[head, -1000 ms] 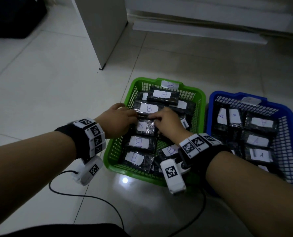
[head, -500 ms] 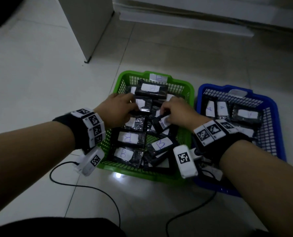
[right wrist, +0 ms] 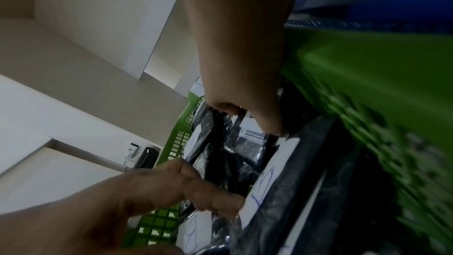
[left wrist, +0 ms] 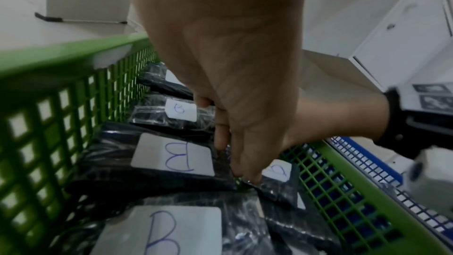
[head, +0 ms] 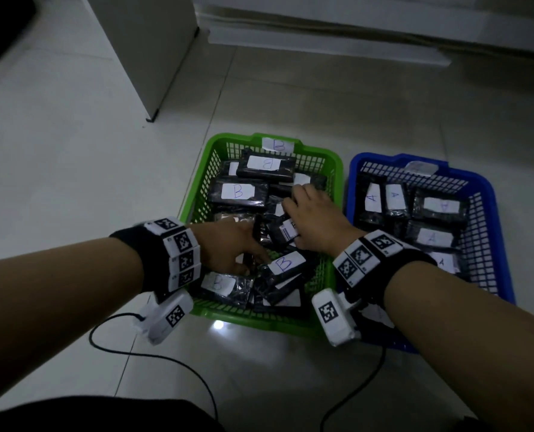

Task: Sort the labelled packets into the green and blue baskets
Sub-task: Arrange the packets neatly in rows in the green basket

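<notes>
The green basket holds several black packets with white B labels. To its right, the blue basket holds packets labelled A. My left hand reaches into the near middle of the green basket. Its straight fingers are pushed down between packets and touch the edge of a small B packet. My right hand is over the basket's right middle. Its thumb and fingers pinch a black packet with a barcode sticker.
Both baskets sit on a pale tiled floor. A white cabinet stands at the back left and a low white unit runs along the back wall. Black cables trail on the floor in front of the baskets.
My left hand has moved from the far left of the green basket to its near middle. My right hand still holds its packet and has shifted slightly right.
</notes>
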